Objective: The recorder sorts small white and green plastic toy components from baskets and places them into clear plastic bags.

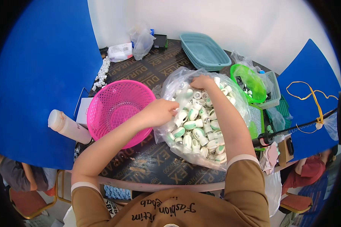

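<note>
A large clear plastic bag (166, 130) stands wide at its mouth on the dark table. It is full of white plastic pieces with green panels (197, 134), small rounded bodies with round metal-lined ends. My left hand (161, 112) is at the bag's left rim, its fingers pinched on the plastic. Reaching over the pieces, my right hand (202, 82) is at the far side of the bag with its fingers curled down. What those fingers hold, if anything, is hidden. A pink perforated basket (121, 85) stands just left of the bag, partly behind my left forearm.
Behind the bag are blue-grey baskets (206, 47). To the right sit a green bowl (254, 85), a green tray (256, 121) and a black rod (284, 132). A pale bottle (68, 126) stands left; small white pieces (102, 73) lie beyond it. Other people sit at both sides.
</note>
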The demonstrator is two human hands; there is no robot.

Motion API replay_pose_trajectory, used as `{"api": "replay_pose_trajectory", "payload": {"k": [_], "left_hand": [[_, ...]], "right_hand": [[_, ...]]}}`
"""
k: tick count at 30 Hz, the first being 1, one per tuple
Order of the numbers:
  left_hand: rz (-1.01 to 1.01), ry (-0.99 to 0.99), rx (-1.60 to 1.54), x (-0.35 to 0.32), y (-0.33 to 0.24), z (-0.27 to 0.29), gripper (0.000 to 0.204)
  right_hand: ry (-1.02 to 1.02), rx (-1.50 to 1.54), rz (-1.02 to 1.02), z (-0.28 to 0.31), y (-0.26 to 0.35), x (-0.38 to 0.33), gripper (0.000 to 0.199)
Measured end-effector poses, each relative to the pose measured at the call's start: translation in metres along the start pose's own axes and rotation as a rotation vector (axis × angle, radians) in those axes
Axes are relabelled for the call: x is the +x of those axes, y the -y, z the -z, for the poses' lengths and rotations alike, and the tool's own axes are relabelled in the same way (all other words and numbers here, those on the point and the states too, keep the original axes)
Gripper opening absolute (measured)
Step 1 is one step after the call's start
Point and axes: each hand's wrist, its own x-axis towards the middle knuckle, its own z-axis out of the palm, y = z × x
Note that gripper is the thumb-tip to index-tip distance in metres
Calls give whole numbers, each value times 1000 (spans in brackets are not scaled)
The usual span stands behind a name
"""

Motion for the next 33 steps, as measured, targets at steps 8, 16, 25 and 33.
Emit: {"api": "replay_pose_trajectory", "payload": {"k": [8,16,25,33], "left_hand": [[90,-46,-289,-3,12,-2,15],[366,12,-1151,14,49,3,15],[0,-361,-1264,68,8,14,16],[-162,-158,-871,36,-32,5,17]], "right_hand": [[12,117,-264,-8,-4,13,50],[-221,349,192,12,-44,-86,54],[-696,485,339,-15,-45,-230,36],[-770,360,108,17,-46,-140,28]]}}
